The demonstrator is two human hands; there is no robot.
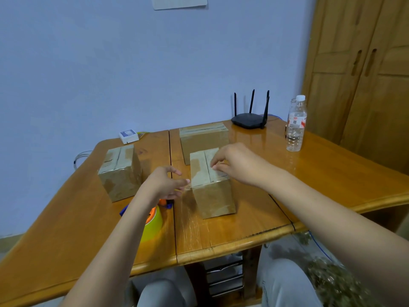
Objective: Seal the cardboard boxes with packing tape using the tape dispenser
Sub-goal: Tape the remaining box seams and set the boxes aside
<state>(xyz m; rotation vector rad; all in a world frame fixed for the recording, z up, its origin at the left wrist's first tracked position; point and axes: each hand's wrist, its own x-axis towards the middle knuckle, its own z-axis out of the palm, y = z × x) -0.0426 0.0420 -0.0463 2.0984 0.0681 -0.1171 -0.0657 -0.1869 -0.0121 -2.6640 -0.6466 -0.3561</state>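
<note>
Three cardboard boxes stand on the wooden table (254,218). The nearest box (215,199) is in the middle, with clear tape along its top seam. My right hand (234,162) rests on that top, fingertips pinched at the tape. My left hand (164,185) is at the box's left edge, fingers spread and touching a strip of clear tape that comes off the corner. The tape dispenser (152,220), blue and orange with a yellow roll, lies on the table under my left forearm, partly hidden. A second box (120,173) stands to the left, and a third box (203,140) behind.
A black router (249,120) with antennas sits at the back of the table. A plastic water bottle (296,125) stands at the right. A small white device (128,136) lies at the back left. A wooden wardrobe (365,85) is on the right.
</note>
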